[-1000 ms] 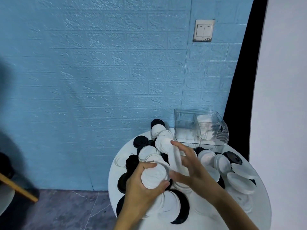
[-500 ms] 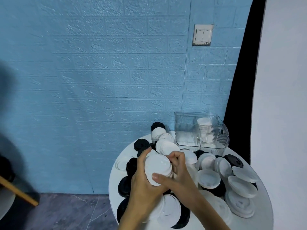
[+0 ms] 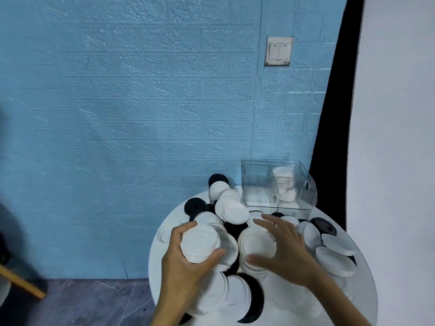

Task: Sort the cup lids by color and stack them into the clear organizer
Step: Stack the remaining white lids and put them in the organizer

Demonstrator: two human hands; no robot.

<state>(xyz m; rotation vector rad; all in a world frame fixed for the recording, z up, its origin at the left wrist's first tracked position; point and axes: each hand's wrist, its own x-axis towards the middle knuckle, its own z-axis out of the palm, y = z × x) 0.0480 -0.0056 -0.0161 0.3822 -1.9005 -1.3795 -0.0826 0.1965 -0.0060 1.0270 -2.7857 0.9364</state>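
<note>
Head view: left hand point(image 3: 186, 267) grips a short stack of round white plastic lids point(image 3: 200, 243). Right hand point(image 3: 280, 248) hovers, fingers spread, over another white lid point(image 3: 255, 245). Glossy black and white lids crowd the round white table point(image 3: 367, 290); the ribbed clear organizer point(image 3: 259, 191) behind holds white lids.

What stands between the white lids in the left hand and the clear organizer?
Nothing solid stands above the path. The left hand grips the stack of white plastic lids; loose lids lie below, and the clear plastic organizer is open on top.
</note>
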